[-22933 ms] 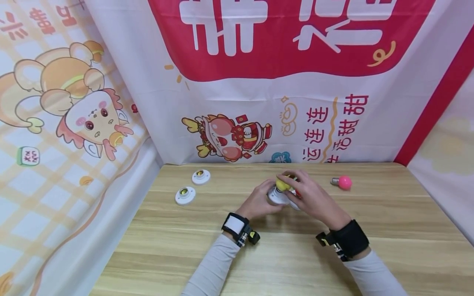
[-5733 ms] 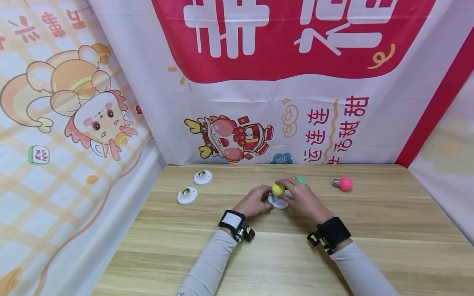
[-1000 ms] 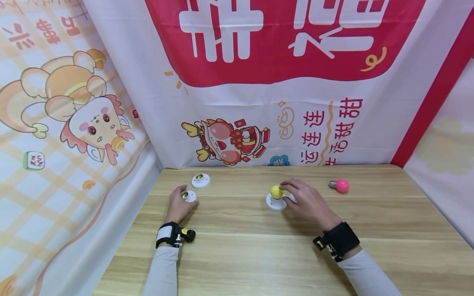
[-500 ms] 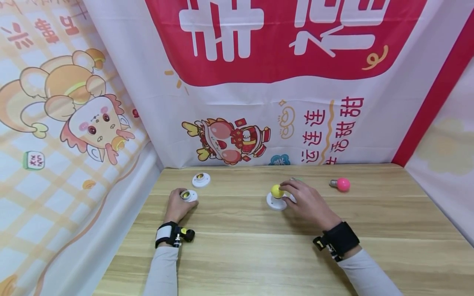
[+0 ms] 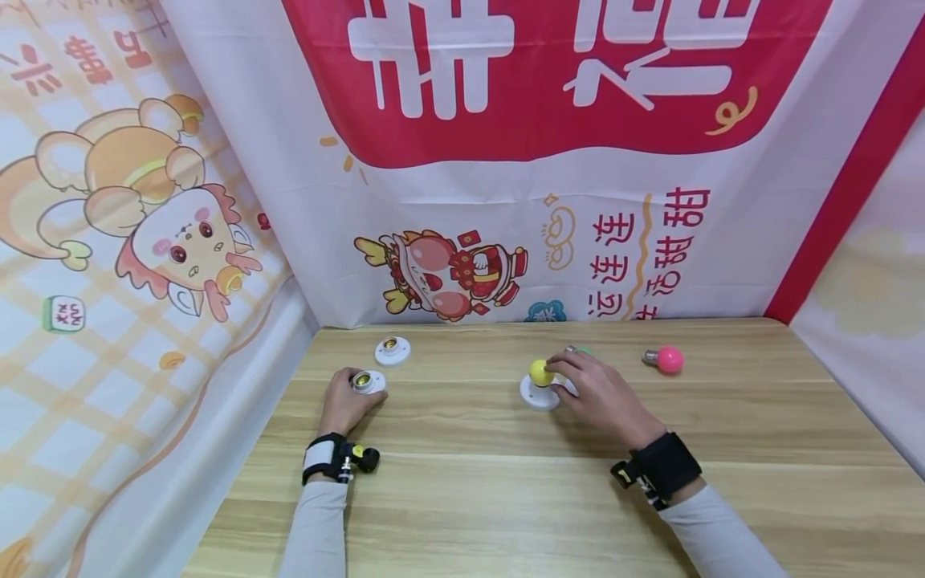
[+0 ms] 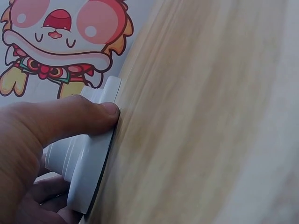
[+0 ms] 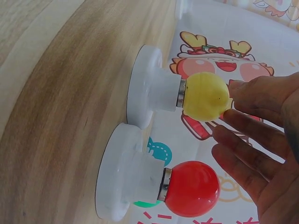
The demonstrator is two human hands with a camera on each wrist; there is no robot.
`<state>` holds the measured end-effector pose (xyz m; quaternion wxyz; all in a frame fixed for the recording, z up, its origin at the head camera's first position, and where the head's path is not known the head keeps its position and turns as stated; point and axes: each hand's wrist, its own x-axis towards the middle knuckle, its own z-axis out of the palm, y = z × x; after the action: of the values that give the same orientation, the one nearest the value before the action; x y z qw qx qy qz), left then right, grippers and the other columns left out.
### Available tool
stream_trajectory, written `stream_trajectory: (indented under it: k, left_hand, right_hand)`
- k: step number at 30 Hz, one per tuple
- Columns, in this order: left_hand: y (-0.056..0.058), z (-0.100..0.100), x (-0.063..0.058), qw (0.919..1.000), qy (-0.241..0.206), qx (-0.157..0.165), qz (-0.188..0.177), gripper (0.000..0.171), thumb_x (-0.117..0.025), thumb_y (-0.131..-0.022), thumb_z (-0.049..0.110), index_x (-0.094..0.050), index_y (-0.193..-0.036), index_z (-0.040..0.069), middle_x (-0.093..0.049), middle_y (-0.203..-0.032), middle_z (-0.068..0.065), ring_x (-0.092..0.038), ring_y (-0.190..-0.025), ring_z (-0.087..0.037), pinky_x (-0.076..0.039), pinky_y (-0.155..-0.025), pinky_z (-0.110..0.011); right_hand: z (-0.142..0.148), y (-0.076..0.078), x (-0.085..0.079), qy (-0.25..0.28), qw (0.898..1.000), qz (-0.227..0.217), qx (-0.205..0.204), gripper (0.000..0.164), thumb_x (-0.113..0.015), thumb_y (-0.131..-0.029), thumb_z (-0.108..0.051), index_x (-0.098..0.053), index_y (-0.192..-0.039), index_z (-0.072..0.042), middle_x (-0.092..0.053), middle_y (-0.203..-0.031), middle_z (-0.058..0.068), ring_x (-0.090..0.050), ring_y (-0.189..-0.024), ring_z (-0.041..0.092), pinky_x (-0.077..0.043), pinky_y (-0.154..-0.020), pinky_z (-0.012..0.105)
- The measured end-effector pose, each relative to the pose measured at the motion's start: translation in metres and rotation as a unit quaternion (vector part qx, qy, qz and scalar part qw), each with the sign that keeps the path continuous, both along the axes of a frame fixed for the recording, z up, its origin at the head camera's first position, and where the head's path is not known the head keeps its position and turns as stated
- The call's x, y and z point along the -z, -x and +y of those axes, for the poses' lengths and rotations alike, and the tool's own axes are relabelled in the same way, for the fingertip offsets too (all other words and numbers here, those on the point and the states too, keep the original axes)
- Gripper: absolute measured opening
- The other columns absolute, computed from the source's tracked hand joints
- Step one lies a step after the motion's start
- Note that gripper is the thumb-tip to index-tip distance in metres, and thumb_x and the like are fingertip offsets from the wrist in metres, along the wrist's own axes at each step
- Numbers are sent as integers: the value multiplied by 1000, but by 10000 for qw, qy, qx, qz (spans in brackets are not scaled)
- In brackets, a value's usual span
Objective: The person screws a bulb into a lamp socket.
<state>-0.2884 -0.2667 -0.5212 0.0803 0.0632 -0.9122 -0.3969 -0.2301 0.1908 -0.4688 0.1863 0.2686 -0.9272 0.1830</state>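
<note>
My left hand (image 5: 347, 406) grips a white lamp socket (image 6: 91, 172) at the table's left side, thumb on the rim of its base and other fingers round the far side. Its brass-coloured opening faces up, with no bulb in it. Towards the middle right, a yellow bulb (image 7: 205, 97) stands upright in another white socket (image 5: 538, 393). The fingertips of my right hand (image 5: 605, 399) are right at this bulb's glass, the fingers loosely extended. Beside it a red bulb (image 7: 192, 189) sits in its own socket (image 7: 119, 172), hidden behind the right hand in the head view.
One more bulbless white socket (image 5: 393, 350) lies just behind the left hand. A pink bulb (image 5: 669, 360) lies on its side at the back right. Behind the right hand, a green bulb (image 5: 584, 352) shows partly. A printed cloth (image 5: 433, 193) hangs along the table's back edge.
Since 5.7 s ago, my left hand has left the yellow bulb's socket and moved left to grip a bulbless one. Over the last second both hands have stayed almost still.
</note>
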Motion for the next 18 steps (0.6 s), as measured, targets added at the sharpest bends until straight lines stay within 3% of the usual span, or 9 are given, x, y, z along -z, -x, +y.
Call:
stream_trajectory:
  k: [18]
  left_hand:
    - [5,6,5,9993,245,28,285,67,-88,-79,19,-60,-135,-7,-62,-132,-29,-60,-124,-44,-50,-110,-58]
  right_hand:
    - [2,-1,0,-56,9999,134,20,35,-85,-91,-16,-75,-124,-10,-74,-130,10,-69,-126,29,-60,-106,48]
